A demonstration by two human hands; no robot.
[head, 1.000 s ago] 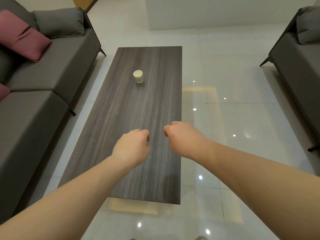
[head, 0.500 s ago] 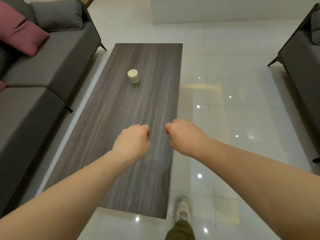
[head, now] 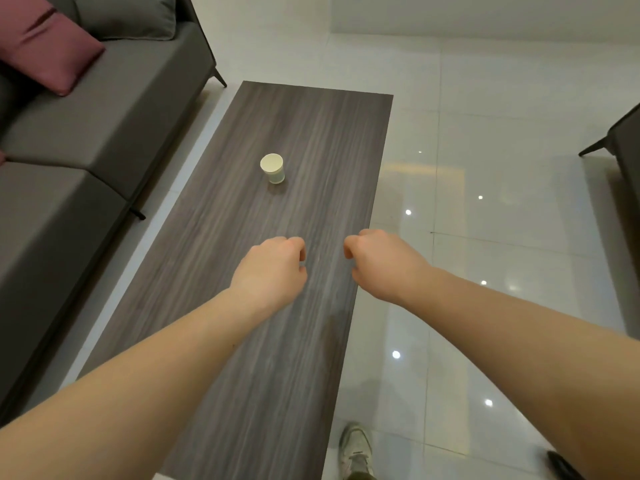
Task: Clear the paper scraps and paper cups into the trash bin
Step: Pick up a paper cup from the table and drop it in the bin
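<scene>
One small white paper cup [head: 273, 168] stands upright on the long dark wood coffee table [head: 322, 133], a little left of the table's centre line. My left hand [head: 272, 270] hovers over the table's middle with its fingers curled shut and nothing visible in it. To its right, near the table's right edge, my right hand [head: 382, 263] is curled shut too, and looks empty. The cup lies well beyond both hands. No paper scraps and no trash bin are in view.
A grey sofa [head: 86, 140] with a dark red cushion [head: 45, 53] runs along the table's left side. Part of another grey seat [head: 627, 161] shows at the right edge. Glossy white tile floor [head: 485, 202] lies to the right. My shoe [head: 355, 448] stands beside the table's near right corner.
The view has shifted forward and to the right along the table, so the cup appears closer. My shoe came into view at the bottom. Both hands stay curled shut, side by side.
</scene>
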